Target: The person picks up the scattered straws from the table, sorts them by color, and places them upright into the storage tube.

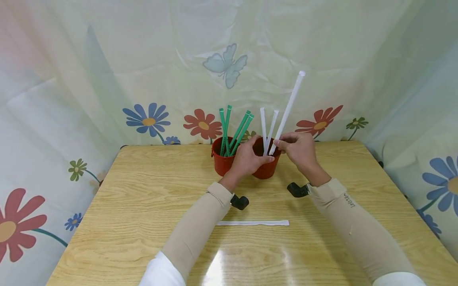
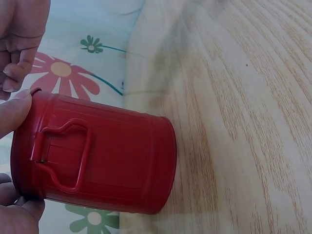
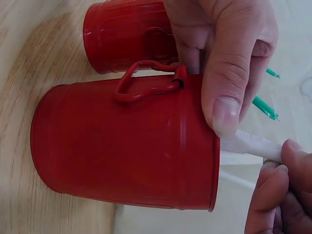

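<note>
My left hand (image 1: 247, 158) grips the right-hand red bucket (image 1: 264, 172) at its rim, with the thumb along the near side. In the left wrist view, the small wire handle (image 2: 87, 156) hangs against the bucket's wall. Between thumb and fingers, my right hand (image 1: 299, 151) pinches a white paper-wrapped straw (image 1: 291, 97) near its lower end. That straw leans to the right, its ridged tip (image 3: 233, 144) at the bucket's mouth. Two other white wrapped straws (image 1: 263, 123) stand inside the same bucket.
Left of it, a second red bucket (image 1: 221, 166) holds several green wrapped straws (image 1: 240, 131). Another white wrapped straw (image 1: 257, 223) lies across the wooden table (image 1: 143, 206), nearer the body. A flowered curtain (image 1: 150, 71) hangs behind the table's back edge.
</note>
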`<state>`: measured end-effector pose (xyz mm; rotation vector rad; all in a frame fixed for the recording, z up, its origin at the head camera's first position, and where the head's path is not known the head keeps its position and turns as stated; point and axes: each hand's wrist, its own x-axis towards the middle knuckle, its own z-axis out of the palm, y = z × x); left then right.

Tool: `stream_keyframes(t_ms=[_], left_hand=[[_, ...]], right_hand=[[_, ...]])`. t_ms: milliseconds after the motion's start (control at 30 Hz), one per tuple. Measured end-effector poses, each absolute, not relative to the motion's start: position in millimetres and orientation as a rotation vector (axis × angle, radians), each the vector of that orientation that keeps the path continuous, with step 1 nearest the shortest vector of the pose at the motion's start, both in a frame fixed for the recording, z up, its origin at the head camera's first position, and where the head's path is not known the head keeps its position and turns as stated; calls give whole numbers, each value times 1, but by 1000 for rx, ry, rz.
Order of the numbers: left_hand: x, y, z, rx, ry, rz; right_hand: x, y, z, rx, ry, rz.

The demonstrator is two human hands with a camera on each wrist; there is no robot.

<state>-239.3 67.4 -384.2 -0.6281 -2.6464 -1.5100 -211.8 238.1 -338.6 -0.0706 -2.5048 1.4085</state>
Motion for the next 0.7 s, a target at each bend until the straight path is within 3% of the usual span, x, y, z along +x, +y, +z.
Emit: stream_keyframes(t_ms=[367,700], left_hand=[[-239,68,-384,-612,-2648,-1555],[-241,66,-385,-639,-2647,-1478]], right_hand=[[-208,243,-347,-35,-2596,1043],[-174,230,-362,109,-2592,1058]])
